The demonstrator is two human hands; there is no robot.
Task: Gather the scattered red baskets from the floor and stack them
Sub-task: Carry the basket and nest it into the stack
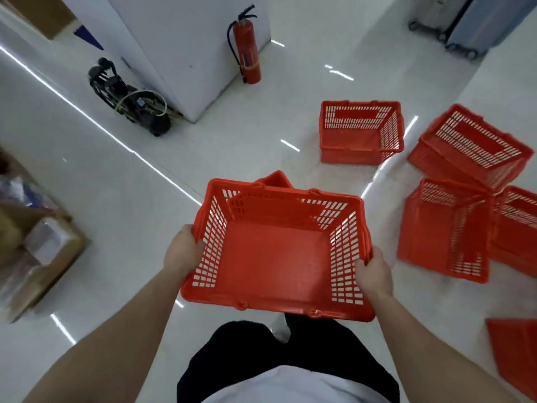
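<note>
Both grips clenched on the short ends of the held basket (276,257), left hand (183,251) and right hand (373,274), long axis crosswise, above the floor (145,199). Nearest upright basket (360,132) ahead and rightward, nearer the right hand; tipped baskets (447,228) further right.

Nothing legible anywhere in this view. The fire extinguisher (247,50), far against the white pillar (186,53), carries a blue-and-yellow label band, but its print is too blurred to read. A small pale tag sits on the black equipment (130,100) at the far left, also unreadable. The red baskets (360,130) show no lettering.
</note>
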